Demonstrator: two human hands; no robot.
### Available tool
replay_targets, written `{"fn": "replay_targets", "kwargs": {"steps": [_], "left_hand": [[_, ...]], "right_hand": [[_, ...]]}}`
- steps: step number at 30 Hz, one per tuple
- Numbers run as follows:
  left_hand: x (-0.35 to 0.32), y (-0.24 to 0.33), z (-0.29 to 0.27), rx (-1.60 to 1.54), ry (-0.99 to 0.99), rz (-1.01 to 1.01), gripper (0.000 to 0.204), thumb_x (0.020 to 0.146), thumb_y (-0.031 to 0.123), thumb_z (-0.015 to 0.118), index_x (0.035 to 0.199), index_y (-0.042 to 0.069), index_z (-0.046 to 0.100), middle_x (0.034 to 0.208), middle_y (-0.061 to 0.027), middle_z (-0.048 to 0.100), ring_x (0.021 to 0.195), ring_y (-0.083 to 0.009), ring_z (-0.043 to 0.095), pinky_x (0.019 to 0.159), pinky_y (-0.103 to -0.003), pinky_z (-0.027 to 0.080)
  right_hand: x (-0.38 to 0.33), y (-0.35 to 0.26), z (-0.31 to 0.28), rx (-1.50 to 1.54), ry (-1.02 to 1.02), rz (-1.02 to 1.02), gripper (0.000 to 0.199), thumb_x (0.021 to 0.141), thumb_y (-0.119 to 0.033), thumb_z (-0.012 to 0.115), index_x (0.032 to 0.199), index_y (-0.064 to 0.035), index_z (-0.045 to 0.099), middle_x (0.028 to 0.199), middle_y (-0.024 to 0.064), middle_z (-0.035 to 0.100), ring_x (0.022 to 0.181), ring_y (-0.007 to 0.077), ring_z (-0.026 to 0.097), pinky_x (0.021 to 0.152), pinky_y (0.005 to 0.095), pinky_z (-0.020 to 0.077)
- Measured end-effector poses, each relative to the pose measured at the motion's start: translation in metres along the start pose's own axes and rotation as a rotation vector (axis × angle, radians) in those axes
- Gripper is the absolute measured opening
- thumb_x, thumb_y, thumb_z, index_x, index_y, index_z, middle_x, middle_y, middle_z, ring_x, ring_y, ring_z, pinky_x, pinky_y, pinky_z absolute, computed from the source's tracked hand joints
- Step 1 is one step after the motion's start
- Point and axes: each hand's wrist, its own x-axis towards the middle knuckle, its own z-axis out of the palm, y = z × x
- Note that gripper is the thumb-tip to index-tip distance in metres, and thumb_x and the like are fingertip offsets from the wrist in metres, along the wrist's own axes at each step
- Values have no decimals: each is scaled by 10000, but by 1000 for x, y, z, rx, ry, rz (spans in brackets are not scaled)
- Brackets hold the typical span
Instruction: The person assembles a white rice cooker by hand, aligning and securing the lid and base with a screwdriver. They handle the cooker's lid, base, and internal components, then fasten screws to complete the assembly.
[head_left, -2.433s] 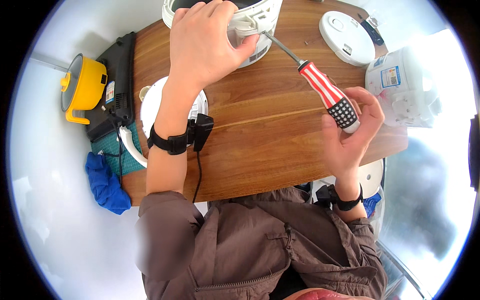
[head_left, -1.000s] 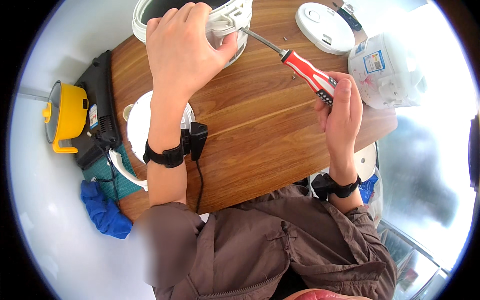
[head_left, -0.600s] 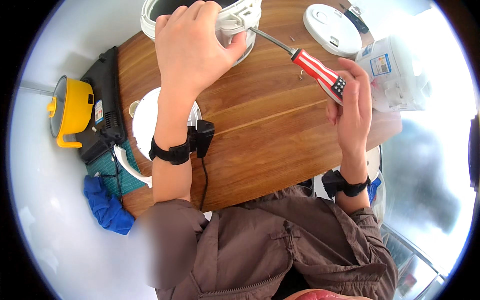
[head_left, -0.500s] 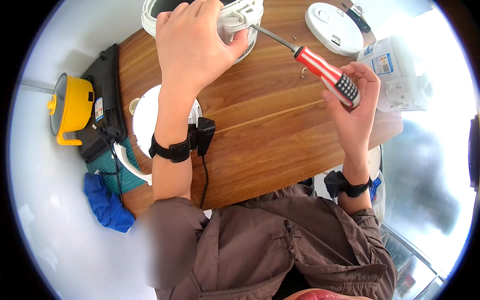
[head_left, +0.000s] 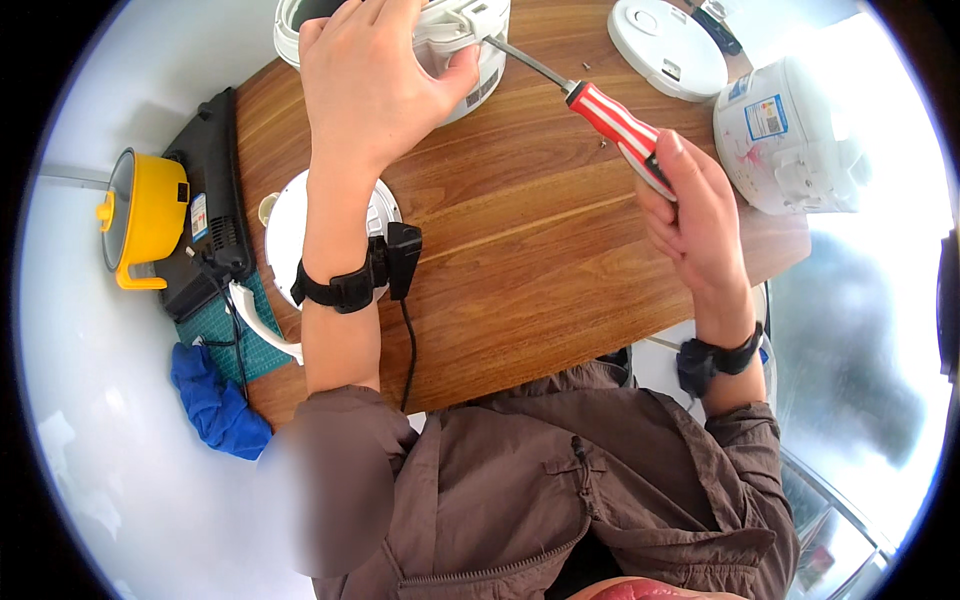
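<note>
A white appliance body (head_left: 487, 82), round and open at its top, stands at the far edge of the view, partly cut off. Across its near rim lies my left hand (head_left: 375, 85), fingers curled over the edge and thumb pressed to the side by a bracket. My right hand (head_left: 695, 200) is wrapped round the red, white and black handle of a screwdriver (head_left: 615, 120). The metal shaft slants up to the left, and its tip meets the bracket on the rim beside my left thumb. A small screw (head_left: 603, 143) lies on the table below the shaft.
At far right are a round white lid (head_left: 668, 50) and a white rice cooker (head_left: 785, 140). Under my left forearm sits a white disc (head_left: 290, 235). Farther left: a yellow pot (head_left: 150, 215), black flat appliance (head_left: 205, 150), white curved handle (head_left: 260, 325) and blue cloth (head_left: 215, 400).
My right hand has shifted its hold from fingertips to a fuller wrap round the screwdriver handle. The appliance body, my left hand and the screwdriver have moved slightly left and up.
</note>
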Motion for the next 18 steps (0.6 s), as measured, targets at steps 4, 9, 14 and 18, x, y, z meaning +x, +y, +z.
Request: {"fn": "replay_targets", "kwargs": {"steps": [4, 9, 14, 18], "left_hand": [[-4, -6, -1, 36, -32, 26, 358, 756, 329, 822, 936, 74, 647, 872, -65, 666, 861, -285, 634, 823, -414, 445], [-6, -10, 0, 17, 12, 105, 363, 778, 365, 815, 951, 87, 658, 835, -40, 675, 827, -260, 639, 808, -393, 435], [-6, -18, 6, -21, 31, 84, 364, 773, 368, 818, 944, 88, 661, 828, -50, 672, 832, -261, 640, 814, -401, 432], [-9, -15, 3, -17, 18, 59, 359, 746, 354, 824, 918, 86, 657, 820, -45, 662, 818, -257, 626, 799, -406, 412]], "right_hand": [[0, -5, 0, -147, -14, -117, 425, 1076, -398, 576, 1265, -18, 613, 732, -34, 542, 507, 35, 444, 431, 205, 328], [12, 1, 7, -1414, 123, -1035, 410, 998, -255, 699, 1342, -44, 627, 864, 1, 659, 668, 65, 589, 576, 279, 517], [4, -26, 12, -334, -52, -250, 430, 1046, -328, 629, 1383, -61, 623, 781, -8, 587, 537, 27, 458, 452, 215, 370], [-3, -24, 26, -142, -27, -86, 450, 1086, -387, 545, 1408, -82, 617, 761, -23, 550, 494, -13, 336, 424, 159, 222]]}}
